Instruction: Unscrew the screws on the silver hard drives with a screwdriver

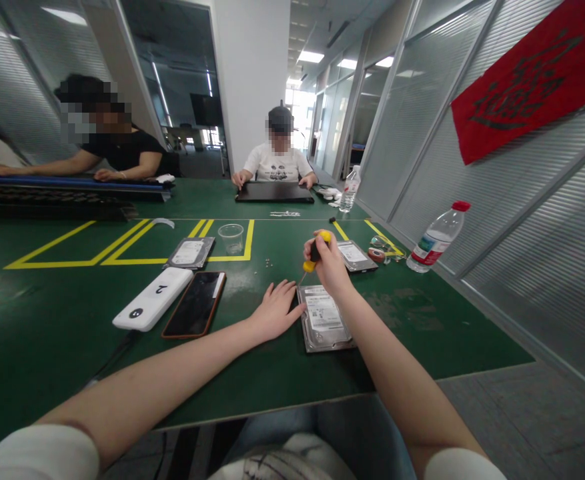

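gripping a screwdriver [315,252] in right hand [333,268], touching hard drive [323,319] with open left hand [275,312] near table's [252,381] front edge; probably rigid, kinda dense, best held by the sides.

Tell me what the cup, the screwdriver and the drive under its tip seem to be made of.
Cup: probably clear, glossy plastic; the table shows through its thin wall.
Screwdriver: handle likely smooth plastic, by its solid yellow and black, though the black could be rubber; thin shaft, probably metal.
Drive: metal-looking case, by its silvery-grey sheen; white printed label, paper or film.
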`<control>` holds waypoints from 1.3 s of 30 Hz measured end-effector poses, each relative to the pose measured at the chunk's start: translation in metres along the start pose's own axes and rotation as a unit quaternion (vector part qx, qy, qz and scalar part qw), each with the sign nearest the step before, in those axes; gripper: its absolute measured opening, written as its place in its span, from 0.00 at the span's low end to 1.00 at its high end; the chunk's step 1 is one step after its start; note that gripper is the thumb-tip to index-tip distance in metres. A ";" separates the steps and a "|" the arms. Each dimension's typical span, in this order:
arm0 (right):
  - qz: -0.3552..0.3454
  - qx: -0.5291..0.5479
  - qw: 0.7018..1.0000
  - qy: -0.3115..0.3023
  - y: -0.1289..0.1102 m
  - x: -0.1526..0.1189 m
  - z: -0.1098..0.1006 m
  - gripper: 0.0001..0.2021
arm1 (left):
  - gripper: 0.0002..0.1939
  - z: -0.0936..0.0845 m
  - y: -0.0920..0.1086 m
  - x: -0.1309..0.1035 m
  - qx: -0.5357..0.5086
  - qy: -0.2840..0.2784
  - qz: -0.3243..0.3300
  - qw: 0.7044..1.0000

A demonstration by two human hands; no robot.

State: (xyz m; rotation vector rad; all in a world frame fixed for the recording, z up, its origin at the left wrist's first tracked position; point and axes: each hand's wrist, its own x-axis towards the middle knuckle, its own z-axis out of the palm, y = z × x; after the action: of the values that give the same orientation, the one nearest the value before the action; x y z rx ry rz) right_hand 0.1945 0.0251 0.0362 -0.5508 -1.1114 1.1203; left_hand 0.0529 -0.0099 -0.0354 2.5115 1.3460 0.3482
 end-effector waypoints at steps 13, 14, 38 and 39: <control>0.017 -0.010 1.000 -0.010 -0.001 0.000 0.002 0.20 | 0.26 0.000 0.000 0.000 -0.005 0.001 0.000 1.000; 0.021 -0.001 1.000 -0.010 -0.003 0.000 0.002 0.19 | 0.26 0.001 -0.001 0.000 -0.006 0.002 0.002 1.000; 0.007 -0.030 0.999 0.034 0.001 0.005 -0.006 0.19 | 0.26 0.000 0.001 0.000 -0.006 -0.006 -0.002 1.000; 0.001 -0.038 0.999 0.032 0.002 0.004 -0.006 0.20 | 0.26 0.000 0.001 0.000 -0.006 -0.007 -0.003 1.000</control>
State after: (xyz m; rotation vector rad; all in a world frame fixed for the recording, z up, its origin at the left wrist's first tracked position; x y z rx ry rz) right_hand 0.1993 0.0303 0.0339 -0.6435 -1.1020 1.0583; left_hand 0.0539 -0.0101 -0.0348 2.4951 1.3438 0.3360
